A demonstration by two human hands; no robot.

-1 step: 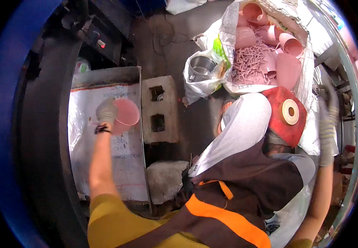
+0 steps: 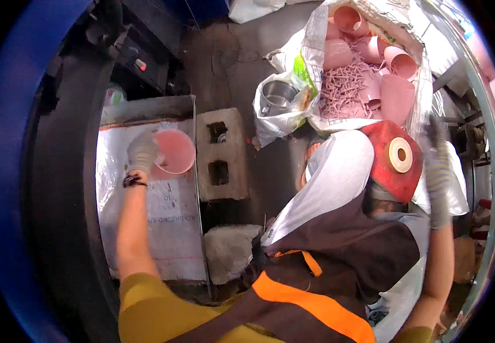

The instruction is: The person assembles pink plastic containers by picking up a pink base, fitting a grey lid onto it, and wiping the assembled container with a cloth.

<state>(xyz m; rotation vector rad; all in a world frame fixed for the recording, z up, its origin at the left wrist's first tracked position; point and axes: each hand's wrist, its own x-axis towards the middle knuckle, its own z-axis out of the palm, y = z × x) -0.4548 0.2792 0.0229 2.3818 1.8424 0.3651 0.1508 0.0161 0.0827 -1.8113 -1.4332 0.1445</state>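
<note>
My gloved left hand (image 2: 142, 151) is at the left side of a pink plastic cup (image 2: 175, 152) and appears to grip its wall; the fingers are partly blurred. The cup is over a shallow metal tray (image 2: 180, 251) lined with printed sheeting, at the left. Out at the far right, my gloved right hand (image 2: 438, 183) is raised beside a red cushion-like piece with a cream ring (image 2: 400, 155). Motion smears its fingers, so I cannot make out whether it holds anything.
A large white sack (image 2: 310, 54) holds several pink cups (image 2: 397, 97) and pink strips (image 2: 342, 94). Beside it, a metal mug (image 2: 279, 94) sits in a white bag (image 2: 267, 123). A hollow concrete block (image 2: 223, 154) and a rough stone (image 2: 230, 251) line the tray's right side.
My left hand has shifted slightly left, and the pink cup has turned so its opening faces me more. My right hand has moved a little left, toward the red piece.
</note>
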